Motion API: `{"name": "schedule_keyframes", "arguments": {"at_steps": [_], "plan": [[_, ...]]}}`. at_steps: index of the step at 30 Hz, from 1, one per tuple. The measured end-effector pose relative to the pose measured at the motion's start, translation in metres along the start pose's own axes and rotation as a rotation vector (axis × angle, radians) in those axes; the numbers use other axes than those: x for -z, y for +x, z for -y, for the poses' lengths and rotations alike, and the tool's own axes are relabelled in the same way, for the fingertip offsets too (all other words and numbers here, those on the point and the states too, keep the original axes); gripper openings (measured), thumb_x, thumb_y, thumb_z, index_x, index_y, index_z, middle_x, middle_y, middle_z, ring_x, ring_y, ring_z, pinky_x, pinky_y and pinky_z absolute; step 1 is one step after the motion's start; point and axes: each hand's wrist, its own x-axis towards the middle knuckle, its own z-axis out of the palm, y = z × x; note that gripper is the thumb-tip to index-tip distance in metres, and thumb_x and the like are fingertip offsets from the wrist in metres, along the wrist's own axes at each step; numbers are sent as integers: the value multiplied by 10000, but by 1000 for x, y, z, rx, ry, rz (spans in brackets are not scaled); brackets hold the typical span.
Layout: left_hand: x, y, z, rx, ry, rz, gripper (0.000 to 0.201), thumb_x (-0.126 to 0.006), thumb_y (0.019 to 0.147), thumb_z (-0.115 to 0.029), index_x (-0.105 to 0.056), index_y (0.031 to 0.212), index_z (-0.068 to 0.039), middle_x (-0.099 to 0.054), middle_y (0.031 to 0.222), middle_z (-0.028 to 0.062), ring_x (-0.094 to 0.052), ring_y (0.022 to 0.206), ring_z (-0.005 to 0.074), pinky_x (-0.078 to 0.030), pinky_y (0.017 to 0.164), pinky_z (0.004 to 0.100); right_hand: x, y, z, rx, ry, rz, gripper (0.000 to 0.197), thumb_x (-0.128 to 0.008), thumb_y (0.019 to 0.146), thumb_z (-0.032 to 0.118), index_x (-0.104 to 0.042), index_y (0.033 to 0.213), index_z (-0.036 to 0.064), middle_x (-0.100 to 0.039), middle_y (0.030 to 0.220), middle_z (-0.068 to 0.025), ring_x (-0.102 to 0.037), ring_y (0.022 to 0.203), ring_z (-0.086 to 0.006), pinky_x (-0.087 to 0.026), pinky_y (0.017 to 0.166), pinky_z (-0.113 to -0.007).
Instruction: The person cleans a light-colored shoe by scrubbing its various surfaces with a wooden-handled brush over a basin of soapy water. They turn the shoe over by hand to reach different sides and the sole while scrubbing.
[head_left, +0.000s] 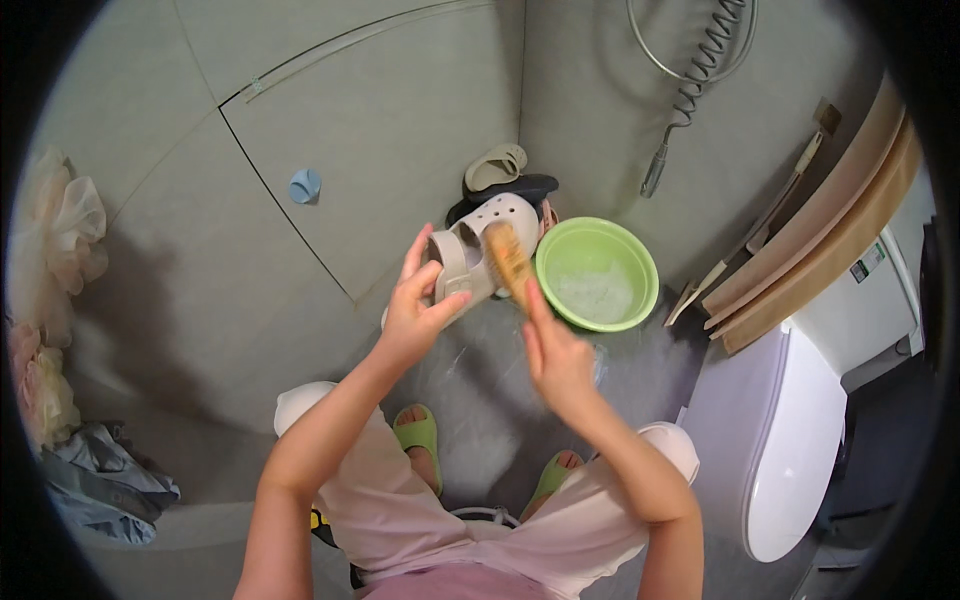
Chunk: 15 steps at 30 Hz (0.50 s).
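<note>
A pale clog point(506, 216) with holes in its toe is held up in front of me, toe pointing away. My left hand point(415, 309) grips it by the heel end, thumb on its side and fingers at the strap. In my right hand point(559, 362) is a wooden scrubbing brush point(509, 262), its handle in my fist. The brush head lies against the clog's opening, so the bristles are mostly hidden. Right of the clog sits a green basin point(642, 307) with whitish, sudsy water in it.
More shoes, among them a beige clog point(495, 168), lie in the corner behind. A shower hose point(690, 105) hangs on the wall. Right stand tan boards point(830, 240) and a white toilet point(790, 440). Mesh bath puffs point(65, 240) and a grey bag point(105, 485) hang left.
</note>
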Motion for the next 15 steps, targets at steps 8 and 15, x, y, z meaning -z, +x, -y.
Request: {"name": "schedule_keyframes", "arguments": {"at_steps": [8, 15], "plan": [[-2, -2, -2, -342, 396, 11, 186, -749, 786, -73, -577, 787, -3, -196, 1593, 262, -301, 1439, 411, -282, 1134, 496, 7, 2, 2, -18, 47, -20, 645, -583, 947, 128, -325, 1538, 134, -672, 739, -166, -649, 583, -327, -513, 542, -424], [-3, -4, -5, -388, 484, -26, 207, -746, 783, -77, -556, 767, 6, -212, 1584, 273, -278, 1446, 427, -208, 1168, 536, 1, 9, -7, 11, 106, -215, 620, -540, 971, 109, -302, 1543, 120, -681, 846, -249, -664, 676, -406, -506, 591, -460]]}}
